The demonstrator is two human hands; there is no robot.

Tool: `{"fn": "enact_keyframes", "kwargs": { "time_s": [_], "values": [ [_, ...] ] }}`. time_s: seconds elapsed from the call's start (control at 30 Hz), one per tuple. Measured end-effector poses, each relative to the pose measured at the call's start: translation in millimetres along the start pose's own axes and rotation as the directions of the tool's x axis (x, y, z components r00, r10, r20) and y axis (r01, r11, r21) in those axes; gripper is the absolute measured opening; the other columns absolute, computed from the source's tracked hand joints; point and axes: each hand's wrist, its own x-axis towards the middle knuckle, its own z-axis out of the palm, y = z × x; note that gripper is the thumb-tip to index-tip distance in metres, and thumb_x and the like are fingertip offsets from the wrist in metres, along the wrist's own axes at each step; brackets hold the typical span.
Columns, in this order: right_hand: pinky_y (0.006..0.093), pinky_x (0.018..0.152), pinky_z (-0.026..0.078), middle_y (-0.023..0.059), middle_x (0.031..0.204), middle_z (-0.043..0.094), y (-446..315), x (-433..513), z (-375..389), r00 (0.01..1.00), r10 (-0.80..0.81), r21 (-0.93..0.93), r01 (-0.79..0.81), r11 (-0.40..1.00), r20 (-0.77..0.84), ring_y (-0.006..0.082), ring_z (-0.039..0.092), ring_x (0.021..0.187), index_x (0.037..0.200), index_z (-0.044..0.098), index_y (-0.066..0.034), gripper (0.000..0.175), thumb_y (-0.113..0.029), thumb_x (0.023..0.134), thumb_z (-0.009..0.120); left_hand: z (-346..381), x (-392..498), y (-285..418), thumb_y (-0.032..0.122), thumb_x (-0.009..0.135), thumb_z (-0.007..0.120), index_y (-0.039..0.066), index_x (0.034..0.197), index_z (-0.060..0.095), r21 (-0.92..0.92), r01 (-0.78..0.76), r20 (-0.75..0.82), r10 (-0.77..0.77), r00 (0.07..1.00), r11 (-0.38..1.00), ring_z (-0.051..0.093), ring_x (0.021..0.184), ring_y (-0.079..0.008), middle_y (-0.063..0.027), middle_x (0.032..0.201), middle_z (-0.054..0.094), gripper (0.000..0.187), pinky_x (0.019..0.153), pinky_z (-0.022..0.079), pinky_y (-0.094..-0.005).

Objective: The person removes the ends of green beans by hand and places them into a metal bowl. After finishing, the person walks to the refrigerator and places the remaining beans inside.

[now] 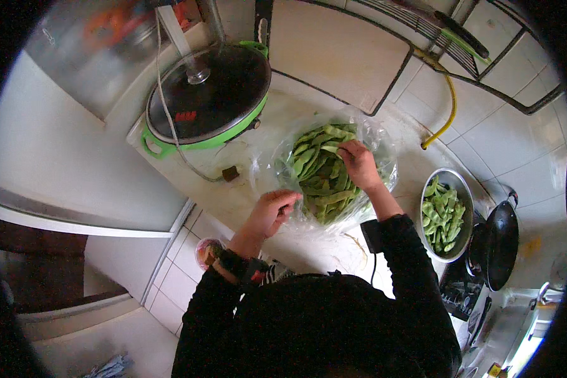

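Observation:
Flat green bean pods (328, 196) fill a clear plastic bag (264, 165) that lies spread open on the counter. Over the heap, my right hand (360, 165) pinches a pale green bean pod (330, 149) between thumb and fingers. My left hand (275, 211) hovers at the near left rim of the bag with its fingers curled. Whether it grips anything is hidden by the fingers. To the right, an oval metal bowl (469, 215) contains more green bean pieces (442, 217).
A green electric pan (236, 134) with a dark glass lid stands at back left, its cord plug (230, 173) on the counter (208, 193). A cutting board (335, 52) leans on the wall. Beyond the bowl sits a black wok (502, 245). A yellow hose (449, 113) runs down the tiles.

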Motion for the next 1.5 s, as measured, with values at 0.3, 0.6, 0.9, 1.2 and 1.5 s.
{"fn": "enact_keyframes", "kwargs": {
  "time_s": [0.3, 0.6, 0.9, 1.2, 1.5],
  "values": [
    [0.0372, 0.064, 0.045, 0.0159, 0.080, 0.057, -83, -25, -41, 0.871, -0.271, 0.153, 0.227, 0.962, 0.411, 0.0304, 0.057, 0.071, 0.092, 0.056, -0.0005, 0.016, -0.010, 0.080, 0.052, 36, -1, 53, 0.021, 0.083, 0.058, 0.003, 0.073, 0.060, 0.808, -0.395, 0.339, 0.203, 0.919, 0.437, 0.040, 0.051, -0.0063, 0.0028, 0.057, 0.048, 0.021, 0.046, 0.031, -0.0235],
    [0.0282, 0.066, 0.042, 0.0030, 0.076, 0.056, -123, -58, 0, 0.953, 0.195, 0.721, -0.302, 0.623, 0.231, 0.0138, 0.053, 0.071, 0.084, 0.053, -0.0023, 0.018, -0.018, 0.090, 0.047, 59, -14, 17, 0.023, 0.091, 0.046, 0.010, 0.069, 0.043, 0.059, -0.519, 0.060, 0.515, 0.855, 0.853, 0.033, 0.050, -0.0053, 0.0028, 0.060, 0.041, 0.026, 0.045, 0.026, -0.0195],
    [0.0315, 0.085, 0.042, 0.0134, 0.104, 0.053, -95, -44, -44, 0.741, -0.038, 0.309, 0.325, 0.894, -0.671, 0.0186, 0.053, 0.091, 0.103, 0.045, 0.0006, 0.015, -0.001, 0.089, 0.039, 41, -28, 10, 0.020, 0.085, 0.050, 0.005, 0.085, 0.053, -0.264, -0.209, -0.037, 0.207, 0.978, 0.942, 0.042, 0.054, -0.0092, -0.0034, 0.070, 0.050, 0.015, 0.041, 0.029, -0.0181],
    [0.0311, 0.086, 0.041, 0.0125, 0.104, 0.056, -134, -56, -72, 0.930, 0.200, 0.862, 0.186, 0.472, -0.310, 0.0176, 0.054, 0.092, 0.103, 0.048, -0.0009, 0.018, -0.013, 0.091, 0.041, 106, -27, 35, 0.030, 0.087, 0.051, 0.005, 0.082, 0.057, 0.228, -0.258, 0.285, 0.189, 0.940, 0.939, 0.034, 0.048, -0.0042, 0.0034, 0.060, 0.042, 0.027, 0.040, 0.023, -0.0166],
    [0.0284, 0.073, 0.049, 0.0122, 0.095, 0.060, -103, -104, -63, 0.911, 0.399, 0.943, -0.217, 0.252, 0.103, 0.0172, 0.058, 0.082, 0.098, 0.048, -0.0038, 0.014, -0.006, 0.084, 0.053, 117, -16, 17, 0.027, 0.089, 0.048, 0.008, 0.067, 0.050, 0.277, -0.506, -0.014, 0.530, 0.848, 0.817, 0.030, 0.045, -0.0040, 0.0061, 0.052, 0.035, 0.030, 0.039, 0.021, -0.0203]
  ]
}}
